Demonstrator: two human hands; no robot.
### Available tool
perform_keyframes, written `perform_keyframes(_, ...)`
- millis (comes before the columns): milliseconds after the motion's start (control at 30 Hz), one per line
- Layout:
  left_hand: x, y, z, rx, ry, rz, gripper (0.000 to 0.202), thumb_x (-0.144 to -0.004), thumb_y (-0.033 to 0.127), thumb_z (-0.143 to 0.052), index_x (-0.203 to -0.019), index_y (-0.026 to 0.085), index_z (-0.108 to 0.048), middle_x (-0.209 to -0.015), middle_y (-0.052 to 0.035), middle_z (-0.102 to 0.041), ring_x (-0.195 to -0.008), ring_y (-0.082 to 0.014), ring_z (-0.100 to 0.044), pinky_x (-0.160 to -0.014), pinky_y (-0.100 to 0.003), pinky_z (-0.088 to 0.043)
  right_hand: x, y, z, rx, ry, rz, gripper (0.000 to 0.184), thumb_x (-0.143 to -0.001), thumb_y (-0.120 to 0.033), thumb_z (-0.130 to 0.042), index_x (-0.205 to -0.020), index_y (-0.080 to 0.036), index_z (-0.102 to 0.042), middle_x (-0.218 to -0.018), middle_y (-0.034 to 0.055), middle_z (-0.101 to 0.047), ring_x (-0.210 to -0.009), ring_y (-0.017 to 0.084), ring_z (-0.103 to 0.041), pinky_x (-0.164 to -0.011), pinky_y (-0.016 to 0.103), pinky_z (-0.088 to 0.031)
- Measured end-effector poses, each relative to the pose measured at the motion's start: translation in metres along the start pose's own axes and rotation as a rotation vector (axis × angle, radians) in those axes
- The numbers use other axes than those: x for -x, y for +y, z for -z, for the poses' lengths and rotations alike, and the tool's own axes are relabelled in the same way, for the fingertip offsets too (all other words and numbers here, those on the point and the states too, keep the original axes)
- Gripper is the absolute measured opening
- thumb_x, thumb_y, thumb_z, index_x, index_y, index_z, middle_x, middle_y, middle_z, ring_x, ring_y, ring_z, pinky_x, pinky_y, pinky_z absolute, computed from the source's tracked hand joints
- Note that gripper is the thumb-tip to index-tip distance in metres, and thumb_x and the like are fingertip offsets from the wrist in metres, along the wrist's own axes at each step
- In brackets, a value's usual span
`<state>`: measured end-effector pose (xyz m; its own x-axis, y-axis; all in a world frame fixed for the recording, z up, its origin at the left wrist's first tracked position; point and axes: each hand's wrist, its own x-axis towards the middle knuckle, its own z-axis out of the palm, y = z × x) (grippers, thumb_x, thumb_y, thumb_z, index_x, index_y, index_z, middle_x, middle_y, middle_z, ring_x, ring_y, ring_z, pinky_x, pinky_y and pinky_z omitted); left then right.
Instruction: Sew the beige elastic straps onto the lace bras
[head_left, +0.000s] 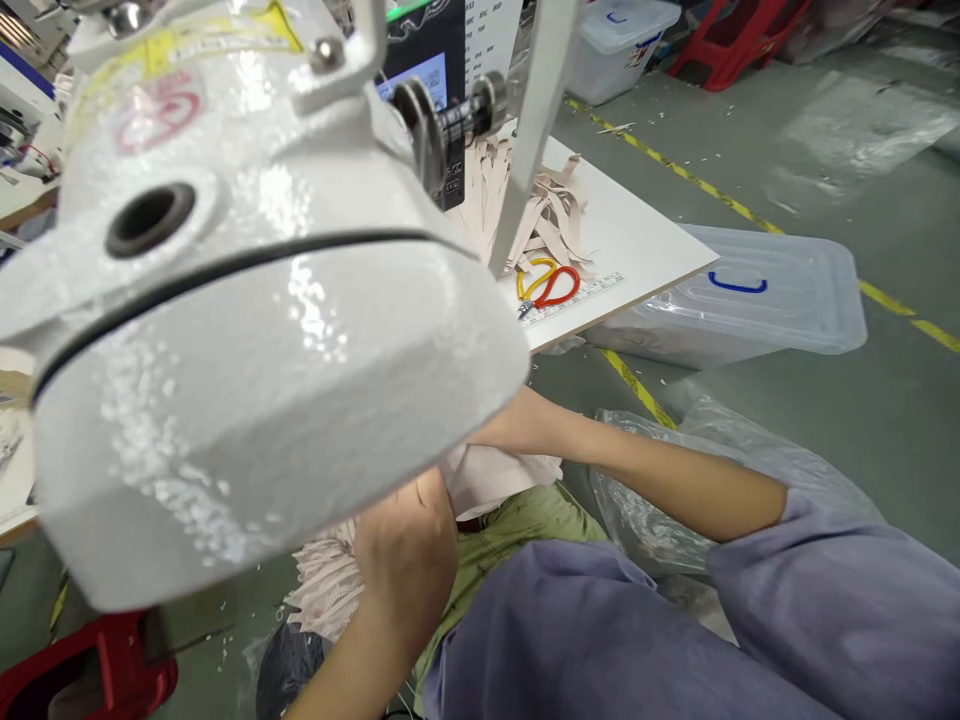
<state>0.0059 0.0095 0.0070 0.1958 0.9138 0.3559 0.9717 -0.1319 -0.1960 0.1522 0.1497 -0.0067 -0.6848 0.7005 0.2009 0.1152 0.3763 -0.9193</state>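
Observation:
The white sewing machine head point(300, 400) fills the left and middle of the view and covers much of both hands. Below its lower edge, my left hand point(409, 530) looks curled closed; its fingertips and anything in them are hidden. My right hand point(517, 420) reaches in from the right beneath the machine, its fingers out of sight behind the casing. Between the hands lies a pale pink piece of fabric point(499, 480), close against the right hand. More pale pink fabric pieces point(330, 580) hang in a bunch left of my left wrist.
On the white table point(637, 235) lie red-and-yellow-handled scissors point(551, 285) and pale fabric strips point(555, 215). A lidded plastic box point(787, 290) stands on the floor at right. Clear plastic bags point(660, 500) lie near my right arm. A red stool point(112, 670) is at lower left.

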Motion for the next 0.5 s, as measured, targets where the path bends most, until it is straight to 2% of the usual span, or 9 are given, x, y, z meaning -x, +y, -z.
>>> perform_keyframes(200, -0.0024, 0.0015, 0.0007, 0.077, 0.006, 0.028, 0.022, -0.090, 0.010, -0.049, -0.105, 0.017, -0.064, -0.050, 0.0009, -0.049, -0.053, -0.0164, -0.055, -0.050, -0.028, -0.032, 0.0039, 0.0036, 0.0049, 0.021, -0.001, 0.004, 0.038, -0.075, -0.014, -0.058, -0.109, -0.021, -0.073, -0.135, 0.0048, -0.063, -0.123, 0.025, -0.059, -0.107, 0.041, -0.047)
perform_keyframes(400, 0.0048, -0.0045, 0.0001, 0.038, 0.000, 0.045, 0.028, -0.091, 0.013, -0.048, -0.115, 0.017, -0.061, -0.050, 0.0023, -0.050, -0.045, -0.0155, -0.050, -0.045, -0.030, -0.025, 0.0049, 0.0039, -0.0013, -0.001, -0.004, 0.002, 0.044, -0.076, -0.013, -0.057, -0.117, -0.020, -0.071, -0.138, 0.0054, -0.061, -0.126, 0.025, -0.057, -0.103, 0.037, -0.048)
perform_keyframes(500, 0.0063, -0.0053, -0.0016, 0.052, 0.005, 0.063, 0.029, -0.091, 0.014, -0.048, -0.118, 0.017, -0.059, -0.055, 0.0010, -0.057, -0.047, -0.0154, -0.052, -0.046, -0.030, -0.025, 0.0044, 0.0039, -0.0022, 0.003, 0.001, 0.005, 0.044, -0.076, -0.013, -0.057, -0.117, -0.018, -0.071, -0.137, 0.0074, -0.060, -0.124, 0.025, -0.058, -0.101, 0.037, -0.049)
